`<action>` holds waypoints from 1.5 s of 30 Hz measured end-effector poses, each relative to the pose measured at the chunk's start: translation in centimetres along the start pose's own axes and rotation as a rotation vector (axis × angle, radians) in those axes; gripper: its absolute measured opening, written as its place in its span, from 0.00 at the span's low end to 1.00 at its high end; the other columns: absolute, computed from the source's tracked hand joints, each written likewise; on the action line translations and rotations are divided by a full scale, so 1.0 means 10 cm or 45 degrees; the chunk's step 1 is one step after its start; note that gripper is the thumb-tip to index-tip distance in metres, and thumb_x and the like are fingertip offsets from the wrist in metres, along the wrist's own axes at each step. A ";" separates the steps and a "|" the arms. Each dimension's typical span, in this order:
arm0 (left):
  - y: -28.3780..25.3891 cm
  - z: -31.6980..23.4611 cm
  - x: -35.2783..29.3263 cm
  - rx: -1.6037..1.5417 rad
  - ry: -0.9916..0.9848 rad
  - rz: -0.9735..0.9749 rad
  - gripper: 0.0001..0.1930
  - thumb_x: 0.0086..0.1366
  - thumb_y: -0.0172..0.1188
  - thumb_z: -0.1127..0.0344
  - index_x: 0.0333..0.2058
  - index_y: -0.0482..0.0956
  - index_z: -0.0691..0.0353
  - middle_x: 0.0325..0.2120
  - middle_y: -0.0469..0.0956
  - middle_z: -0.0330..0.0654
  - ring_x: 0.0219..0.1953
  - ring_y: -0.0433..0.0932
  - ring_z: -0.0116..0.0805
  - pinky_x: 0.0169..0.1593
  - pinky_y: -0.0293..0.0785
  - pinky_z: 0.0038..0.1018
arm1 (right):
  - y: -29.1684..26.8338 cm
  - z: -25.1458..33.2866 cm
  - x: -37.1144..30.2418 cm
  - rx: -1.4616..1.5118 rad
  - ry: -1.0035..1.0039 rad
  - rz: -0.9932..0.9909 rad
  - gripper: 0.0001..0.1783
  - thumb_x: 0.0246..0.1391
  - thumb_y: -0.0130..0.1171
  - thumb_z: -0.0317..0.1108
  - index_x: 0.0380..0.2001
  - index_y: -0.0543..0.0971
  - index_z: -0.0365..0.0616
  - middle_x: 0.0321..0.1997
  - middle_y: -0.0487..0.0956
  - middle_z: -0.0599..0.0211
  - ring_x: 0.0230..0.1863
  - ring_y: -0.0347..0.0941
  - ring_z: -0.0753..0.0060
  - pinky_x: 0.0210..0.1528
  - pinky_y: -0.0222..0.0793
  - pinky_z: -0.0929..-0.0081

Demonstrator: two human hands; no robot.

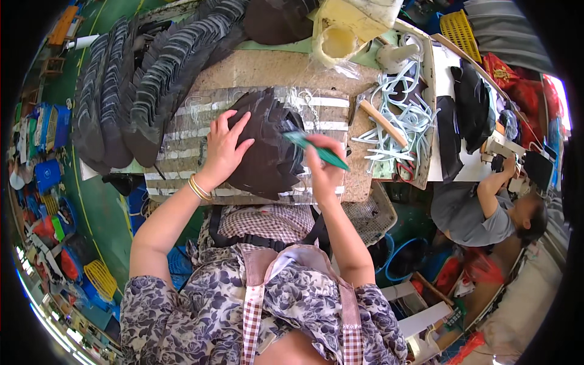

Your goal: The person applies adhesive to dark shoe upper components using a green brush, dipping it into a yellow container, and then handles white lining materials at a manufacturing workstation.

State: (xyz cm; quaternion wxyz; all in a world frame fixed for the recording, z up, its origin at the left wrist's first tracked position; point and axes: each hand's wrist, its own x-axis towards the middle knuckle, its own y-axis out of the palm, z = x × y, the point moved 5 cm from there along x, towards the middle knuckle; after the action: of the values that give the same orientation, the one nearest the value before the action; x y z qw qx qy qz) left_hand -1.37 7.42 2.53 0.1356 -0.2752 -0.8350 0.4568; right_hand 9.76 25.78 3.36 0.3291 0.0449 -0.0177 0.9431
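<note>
My left hand (222, 149) lies with fingers spread on the left edge of a fanned stack of dark brown, curved flat pieces (258, 146). Gripped in my right hand (326, 170) is a green-handled brush (331, 158), slightly blurred; its tip is over the right side of the stack, where the overlapping edges look wet and shiny. Beneath the stack is a board (182, 125) crossed by white strips. Both forearms come up from below, with bangles on the left wrist.
Long overlapping rows of dark pieces (176, 67) lie at the far left. A crusted yellowish container (337, 42) stands at the back. To the right are a wooden-handled hammer (382, 123), tangled pale blue strips (404, 91) and red-handled scissors (406, 167). Beyond, another person (477, 213) works at a machine.
</note>
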 end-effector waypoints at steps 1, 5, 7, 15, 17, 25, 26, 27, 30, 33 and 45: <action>0.00 0.02 0.02 -0.015 0.005 0.016 0.29 0.53 0.62 0.63 0.56 0.66 0.53 0.52 0.60 0.47 0.49 0.61 0.48 0.53 0.60 0.39 | 0.16 0.06 0.06 -0.115 -0.102 0.144 0.09 0.45 0.60 0.25 0.28 0.70 0.40 0.34 0.77 0.61 0.35 0.74 0.70 0.39 0.69 0.76; 0.02 0.00 0.00 -0.004 0.017 -0.034 0.29 0.53 0.62 0.65 0.55 0.67 0.53 0.51 0.61 0.47 0.48 0.62 0.49 0.53 0.60 0.39 | 0.04 -0.12 -0.50 -0.383 -0.357 0.516 0.12 0.38 0.65 0.30 0.25 0.71 0.43 0.28 0.79 0.61 0.29 0.78 0.65 0.31 0.73 0.73; 0.00 -0.01 -0.01 -0.021 0.009 -0.060 0.30 0.52 0.62 0.65 0.55 0.66 0.53 0.50 0.62 0.47 0.48 0.62 0.49 0.54 0.60 0.39 | -0.17 -0.07 -0.66 -0.412 -0.232 0.501 0.12 0.39 0.66 0.30 0.24 0.71 0.43 0.27 0.79 0.62 0.28 0.78 0.67 0.30 0.73 0.75; 0.01 0.00 0.03 -0.042 -0.059 -0.021 0.31 0.48 0.65 0.68 0.54 0.66 0.54 0.50 0.63 0.44 0.48 0.63 0.47 0.52 0.62 0.38 | 0.61 -0.24 0.64 -0.670 -0.084 0.567 0.06 0.49 0.60 0.32 0.30 0.79 0.42 0.24 0.77 0.63 0.20 0.76 0.69 0.23 0.68 0.74; -0.03 -0.02 0.05 -0.053 -0.039 -0.050 0.33 0.46 0.66 0.70 0.54 0.66 0.55 0.48 0.63 0.45 0.47 0.63 0.47 0.51 0.63 0.37 | 0.66 -0.18 0.91 -0.752 -0.279 0.282 0.08 0.51 0.59 0.34 0.32 0.80 0.41 0.19 0.79 0.65 0.21 0.76 0.76 0.23 0.66 0.80; -0.05 -0.02 0.08 -0.103 -0.037 -0.087 0.38 0.43 0.68 0.71 0.54 0.60 0.62 0.42 0.63 0.47 0.45 0.62 0.47 0.51 0.60 0.36 | -0.04 -0.17 0.53 -0.696 0.308 0.110 0.12 0.54 0.56 0.32 0.25 0.78 0.32 0.13 0.76 0.67 0.15 0.73 0.78 0.16 0.63 0.80; -0.01 0.06 0.07 -0.178 -0.020 -0.110 0.34 0.44 0.68 0.71 0.50 0.62 0.63 0.41 0.63 0.47 0.44 0.62 0.47 0.51 0.61 0.36 | -0.14 -0.16 0.54 -0.602 0.320 0.001 0.12 0.54 0.56 0.33 0.25 0.78 0.32 0.13 0.76 0.68 0.15 0.72 0.79 0.16 0.62 0.81; 0.01 0.10 0.08 -0.253 -0.003 -0.131 0.29 0.44 0.68 0.71 0.46 0.63 0.63 0.40 0.63 0.47 0.43 0.62 0.46 0.51 0.61 0.36 | -0.25 -0.15 0.52 -0.507 0.331 -0.108 0.12 0.54 0.57 0.33 0.25 0.78 0.32 0.12 0.75 0.69 0.15 0.71 0.81 0.16 0.62 0.81; -0.04 0.18 0.03 -0.387 0.139 -0.083 0.18 0.40 0.65 0.73 0.29 0.65 0.63 0.32 0.65 0.43 0.40 0.63 0.45 0.47 0.62 0.34 | -0.15 0.01 0.36 -0.127 0.229 -0.010 0.12 0.54 0.57 0.33 0.25 0.78 0.33 0.15 0.77 0.68 0.16 0.72 0.82 0.17 0.63 0.82; -0.06 0.12 0.00 -0.459 0.543 -0.117 0.11 0.39 0.58 0.72 0.20 0.64 0.63 0.28 0.68 0.40 0.39 0.66 0.43 0.45 0.64 0.34 | -0.24 -0.17 0.34 -0.470 0.405 0.098 0.08 0.53 0.57 0.30 0.31 0.79 0.34 0.21 0.79 0.67 0.18 0.74 0.81 0.19 0.67 0.83; -0.12 0.12 -0.03 -0.220 0.850 -0.208 0.07 0.41 0.55 0.69 0.19 0.65 0.62 0.30 0.73 0.39 0.37 0.70 0.39 0.48 0.67 0.39 | -0.22 0.00 0.01 -0.308 0.254 0.763 0.08 0.40 0.61 0.25 0.27 0.76 0.37 0.34 0.78 0.61 0.38 0.75 0.69 0.43 0.69 0.74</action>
State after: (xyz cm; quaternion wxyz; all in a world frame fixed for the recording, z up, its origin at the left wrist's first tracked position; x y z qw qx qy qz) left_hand -2.14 5.93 2.93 0.4134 -0.3520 -0.7995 0.2569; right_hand 11.06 27.53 3.41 0.0402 -0.0941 -0.1095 0.9887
